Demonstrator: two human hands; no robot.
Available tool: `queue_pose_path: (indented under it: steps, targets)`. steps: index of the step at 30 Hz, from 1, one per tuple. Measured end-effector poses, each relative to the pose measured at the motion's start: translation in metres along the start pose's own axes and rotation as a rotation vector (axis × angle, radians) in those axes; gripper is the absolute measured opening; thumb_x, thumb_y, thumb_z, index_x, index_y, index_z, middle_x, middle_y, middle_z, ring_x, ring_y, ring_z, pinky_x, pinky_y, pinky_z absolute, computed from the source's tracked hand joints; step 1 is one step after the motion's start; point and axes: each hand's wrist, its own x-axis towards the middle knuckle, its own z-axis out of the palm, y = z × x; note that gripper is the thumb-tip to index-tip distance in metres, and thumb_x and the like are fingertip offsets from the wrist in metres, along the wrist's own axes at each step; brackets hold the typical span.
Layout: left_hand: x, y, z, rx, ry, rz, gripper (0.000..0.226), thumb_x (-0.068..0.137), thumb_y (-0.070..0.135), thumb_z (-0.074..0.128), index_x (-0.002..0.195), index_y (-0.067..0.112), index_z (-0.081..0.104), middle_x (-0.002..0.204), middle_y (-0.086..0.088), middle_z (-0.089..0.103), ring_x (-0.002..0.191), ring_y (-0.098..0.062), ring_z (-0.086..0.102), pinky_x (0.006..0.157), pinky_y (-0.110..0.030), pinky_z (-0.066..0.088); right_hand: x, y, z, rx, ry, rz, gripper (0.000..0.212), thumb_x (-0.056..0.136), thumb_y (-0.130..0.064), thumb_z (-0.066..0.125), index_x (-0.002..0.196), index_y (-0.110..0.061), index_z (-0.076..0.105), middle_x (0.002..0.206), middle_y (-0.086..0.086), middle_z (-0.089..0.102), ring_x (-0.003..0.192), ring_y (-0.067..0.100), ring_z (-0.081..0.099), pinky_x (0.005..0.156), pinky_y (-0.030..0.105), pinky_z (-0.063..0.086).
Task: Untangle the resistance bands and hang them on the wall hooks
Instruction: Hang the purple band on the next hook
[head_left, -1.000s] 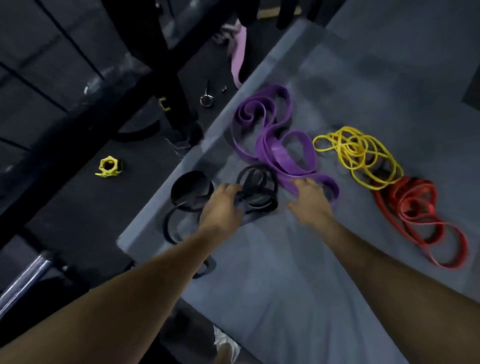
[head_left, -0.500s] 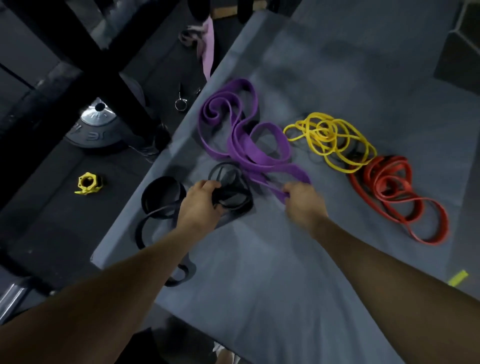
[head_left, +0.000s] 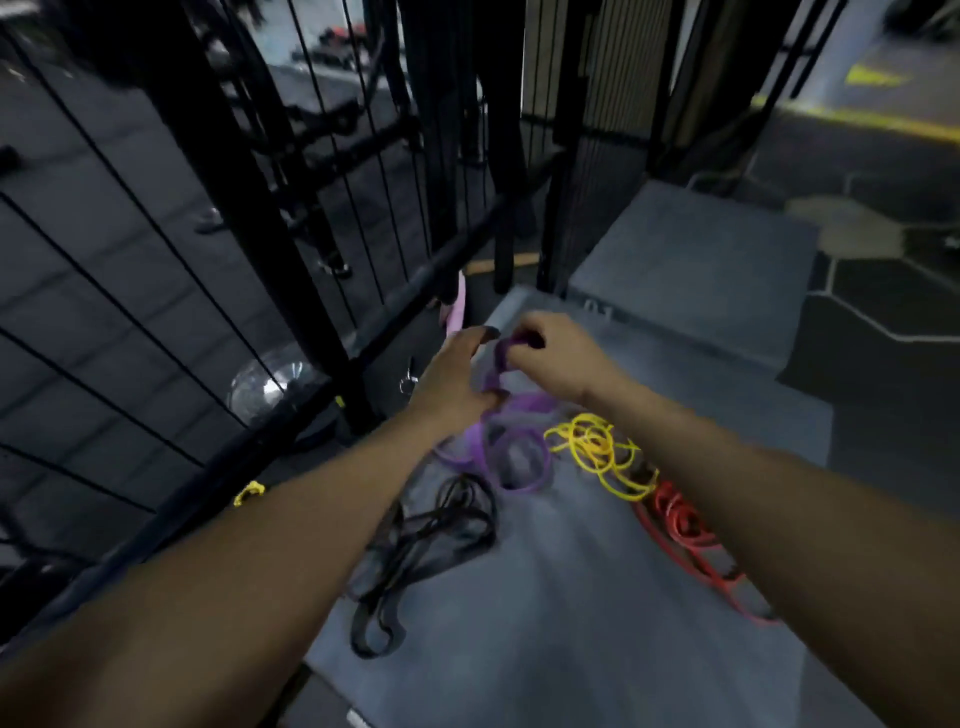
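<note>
A wide purple band (head_left: 514, 452) is lifted at one end, its lower loops still resting on the grey platform (head_left: 545, 649). My left hand (head_left: 452, 379) and my right hand (head_left: 556, 353) both grip its raised part, close together above the platform's far end. A black band (head_left: 431, 540) lies in loose loops on the platform below my left forearm. A thin yellow band (head_left: 597, 452) lies tangled to the right of the purple one. Beside it a red band (head_left: 685, 535) is partly hidden by my right forearm. No wall hooks are clearly visible.
A black rack with uprights and cables (head_left: 291, 218) stands to the left and behind. A second grey platform (head_left: 696, 270) sits behind the first. A pink band (head_left: 456, 312) hangs off the rack. A metal weight plate (head_left: 265, 387) and a yellow collar (head_left: 249, 492) lie on the floor at left.
Both hands have left the black band and the platform surface and risen, lifting one end of the purple band. The camera has tilted up toward the rack.
</note>
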Motion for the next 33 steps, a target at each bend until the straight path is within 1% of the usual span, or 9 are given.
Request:
queue_pose_path:
  steps: [2,5,7,10,16,20,22,29,33]
  targets:
    - [0.000,0.032,-0.025,-0.054,0.040,0.010,0.038,0.071,0.028,0.070,0.105,0.017,0.057,0.102,0.003,0.060,0.093,-0.012,0.059,0.081,-0.024,0.047,-0.002,-0.031,-0.030,0.022,0.013,-0.064,0.013,0.071,-0.021,0.061,0.074,-0.009,0.056,0.073,0.006,0.056,0.073,0.021,0.052,0.063,0.025,0.041]
    - [-0.009,0.081,-0.066,-0.150,0.130,0.066,0.019,0.086,0.001,0.057,0.100,0.013,0.052,0.081,0.008,0.052,0.078,-0.009,0.049,0.065,-0.007,0.038,-0.010,-0.071,-0.072,0.092,0.009,-0.139,0.026,0.063,-0.023,0.063,0.085,-0.013,0.053,0.074,-0.003,0.053,0.064,0.006,0.048,0.056,0.014,0.038]
    - [-0.014,0.110,-0.097,-0.164,0.173,0.085,0.011,0.089,0.007,0.056,0.094,0.015,0.050,0.076,0.008,0.050,0.074,-0.012,0.048,0.060,-0.014,0.038,-0.016,-0.092,-0.097,0.063,0.006,-0.172,0.029,0.071,-0.011,0.068,0.094,-0.013,0.050,0.082,-0.002,0.052,0.070,0.009,0.049,0.057,0.015,0.038]
    - [-0.022,0.149,-0.139,-0.369,0.226,0.045,0.007,0.091,0.017,0.057,0.086,0.020,0.052,0.085,0.000,0.057,0.084,-0.020,0.059,0.074,-0.032,0.053,-0.019,-0.112,-0.124,-0.035,0.109,-0.237,0.022,0.078,-0.009,0.063,0.097,-0.010,0.051,0.088,0.002,0.054,0.078,0.017,0.052,0.058,0.018,0.037]
    - [-0.049,0.230,-0.214,-0.749,0.356,0.086,0.006,0.095,0.009,0.049,0.094,0.014,0.051,0.094,-0.001,0.057,0.084,-0.009,0.059,0.077,-0.028,0.053,-0.034,-0.152,-0.175,0.106,0.098,-0.162,0.023,0.089,-0.016,0.057,0.111,-0.011,0.050,0.091,0.001,0.057,0.080,0.016,0.057,0.069,0.028,0.047]
    - [-0.068,0.273,-0.253,-0.848,0.424,0.132,0.009,0.096,0.015,0.048,0.089,0.017,0.052,0.087,0.001,0.057,0.080,-0.012,0.059,0.087,-0.039,0.052,-0.054,-0.201,-0.211,0.128,0.153,-0.307,0.026,0.094,-0.028,0.051,0.114,-0.015,0.041,0.088,-0.004,0.052,0.074,0.011,0.051,0.066,0.027,0.043]
    - [-0.079,0.295,-0.271,-0.903,0.461,0.149,0.013,0.097,0.022,0.047,0.087,0.016,0.053,0.081,0.000,0.057,0.078,-0.014,0.059,0.078,-0.037,0.055,-0.066,-0.231,-0.228,0.124,0.238,-0.429,0.029,0.095,-0.031,0.049,0.115,-0.011,0.044,0.085,-0.008,0.049,0.079,0.012,0.051,0.070,0.027,0.042]
    - [-0.129,0.347,-0.339,-0.777,0.607,0.235,0.032,0.094,0.041,0.048,0.073,0.018,0.055,0.069,0.003,0.059,0.065,-0.010,0.057,0.060,-0.024,0.049,-0.102,-0.323,-0.279,0.157,0.400,-0.752,0.029,0.099,-0.026,0.039,0.101,-0.007,0.061,0.079,0.018,0.055,0.072,0.018,0.048,0.066,0.029,0.037]
    - [-0.163,0.365,-0.373,-0.825,0.654,0.296,0.028,0.095,0.031,0.050,0.071,0.017,0.052,0.062,0.004,0.047,0.053,-0.008,0.045,0.056,-0.021,0.044,-0.119,-0.374,-0.298,0.177,0.505,-0.865,0.026,0.101,-0.024,0.036,0.079,-0.025,0.051,0.064,-0.012,0.045,0.059,0.000,0.040,0.055,0.014,0.033]
